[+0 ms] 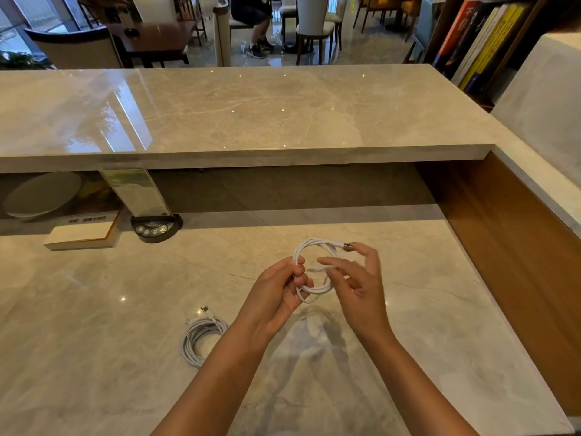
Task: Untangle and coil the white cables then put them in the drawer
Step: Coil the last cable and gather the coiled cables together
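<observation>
A white cable [309, 247] wound into a small loop hangs above the marble desk [94, 309]. My left hand [283, 291] grips the loop's left side between thumb and curled fingers. My right hand [355, 278] is at the loop's right side, fingers spread and blurred; its fingertips pinch the cable's metal-tipped end [347, 247]. A second white cable [201, 338] lies coiled on the desk to the left of my left forearm, its plugs pointing away from me. No drawer is in view.
A raised marble counter [251, 114] runs across the back. Under it stand a white book [85, 232], a black-based acrylic sign holder [151, 215] and a pale bowl-like dish [41, 195]. A wooden side panel [518, 262] bounds the desk on the right.
</observation>
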### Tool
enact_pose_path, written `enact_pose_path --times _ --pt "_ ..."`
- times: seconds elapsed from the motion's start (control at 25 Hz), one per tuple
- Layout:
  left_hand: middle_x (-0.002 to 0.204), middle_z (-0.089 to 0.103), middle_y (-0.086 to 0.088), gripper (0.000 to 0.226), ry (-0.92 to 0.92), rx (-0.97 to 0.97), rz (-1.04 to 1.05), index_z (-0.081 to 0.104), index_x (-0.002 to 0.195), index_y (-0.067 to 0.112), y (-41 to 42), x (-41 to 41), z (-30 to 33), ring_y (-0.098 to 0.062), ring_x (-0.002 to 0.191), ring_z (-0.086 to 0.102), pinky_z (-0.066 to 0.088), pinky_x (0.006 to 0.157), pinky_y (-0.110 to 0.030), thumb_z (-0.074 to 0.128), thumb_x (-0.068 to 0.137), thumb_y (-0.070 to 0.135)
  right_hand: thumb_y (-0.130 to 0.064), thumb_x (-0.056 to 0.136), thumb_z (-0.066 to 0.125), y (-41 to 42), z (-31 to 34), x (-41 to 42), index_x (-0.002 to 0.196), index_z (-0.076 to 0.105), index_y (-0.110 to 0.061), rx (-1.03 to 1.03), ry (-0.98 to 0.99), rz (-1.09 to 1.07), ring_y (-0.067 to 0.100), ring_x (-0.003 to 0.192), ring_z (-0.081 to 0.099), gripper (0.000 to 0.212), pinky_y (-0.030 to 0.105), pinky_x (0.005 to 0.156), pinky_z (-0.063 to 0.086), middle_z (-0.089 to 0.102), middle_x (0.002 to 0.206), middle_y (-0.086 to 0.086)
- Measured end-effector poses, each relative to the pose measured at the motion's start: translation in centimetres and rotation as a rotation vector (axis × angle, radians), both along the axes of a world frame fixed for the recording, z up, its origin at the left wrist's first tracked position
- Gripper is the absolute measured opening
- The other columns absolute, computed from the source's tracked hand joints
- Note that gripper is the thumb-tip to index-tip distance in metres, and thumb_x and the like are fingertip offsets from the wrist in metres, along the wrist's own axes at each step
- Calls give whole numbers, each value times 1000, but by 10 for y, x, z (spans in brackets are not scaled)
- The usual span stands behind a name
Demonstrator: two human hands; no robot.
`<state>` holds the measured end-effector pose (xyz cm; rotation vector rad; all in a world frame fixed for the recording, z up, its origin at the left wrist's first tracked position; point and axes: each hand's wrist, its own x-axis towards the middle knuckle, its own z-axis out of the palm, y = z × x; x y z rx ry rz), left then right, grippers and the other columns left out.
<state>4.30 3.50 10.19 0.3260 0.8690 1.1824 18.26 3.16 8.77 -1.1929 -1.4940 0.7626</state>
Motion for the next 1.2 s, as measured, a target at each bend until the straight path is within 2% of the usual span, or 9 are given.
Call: enact_pose_path --times 0.08,0.2,0.28,0.44,0.52,0.64,0.76,0.96,1.2 --pt "59 46 -2 20 14 19 6 57 87 3 0 -4 -3 -8 46 45 53 58 -22 39 93 -2 -15 87 63 0 10 5 87 69 -26 -21 128 -169 -10 81 53 13 8 68 44 49 110 -3" --pt "59 47 0 20 -13 34 -22 57 86 5 0 -12 -5 -7 47 45 53 61 -22 39 95 1 -13 91 55 12 25 21 100 67 -24 -238 368 -241 2 52 49 18 18 48 41 67 81 -3" --pt "60 46 0 20 -16 82 -92 57 86 6 -1 -13 -1 -7 49 44 53 63 -22 39 95 4 -10 90 57 22 31 33 112 61 -21 -354 448 -222 5 42 42 24 18 40 36 67 69 0" --pt "60 45 2 26 79 190 -262 58 83 8 2 -13 11 -7 50 41 52 65 -22 36 96 5 -5 89 56 39 41 47 113 60 -16 -464 187 -96 7 38 40 27 19 37 32 68 68 6" --pt "61 45 3 26 142 236 -356 59 82 9 5 -18 15 -7 51 41 52 67 -23 37 96 6 -4 88 55 49 52 52 105 66 -12 -522 -28 72 8 41 40 22 19 39 32 70 67 0" --pt "60 46 3 27 236 261 -460 59 83 8 6 -23 19 -7 51 40 51 67 -23 36 96 6 -7 87 60 60 70 55 89 75 -20 -579 -420 352 5 41 43 20 17 41 37 66 57 -7" --pt "61 46 3 21 227 293 -499 60 82 8 4 -23 20 -7 52 41 51 68 -24 42 92 10 -7 87 61 68 77 51 88 75 -19 -587 -647 485 4 39 44 20 15 42 38 64 58 0" --pt "61 46 2 17 217 294 -475 59 83 7 5 -30 19 -8 52 40 51 69 -24 44 88 13 -7 88 59 70 76 44 87 75 -20 -545 -690 518 7 45 48 21 18 46 40 66 62 5" --pt "61 46 2 17 153 220 -457 58 89 3 5 -25 13 -6 51 40 51 63 -22 42 93 8 -2 88 51 66 76 31 90 71 -15 -451 -447 652 10 59 56 24 23 57 48 68 77 9"
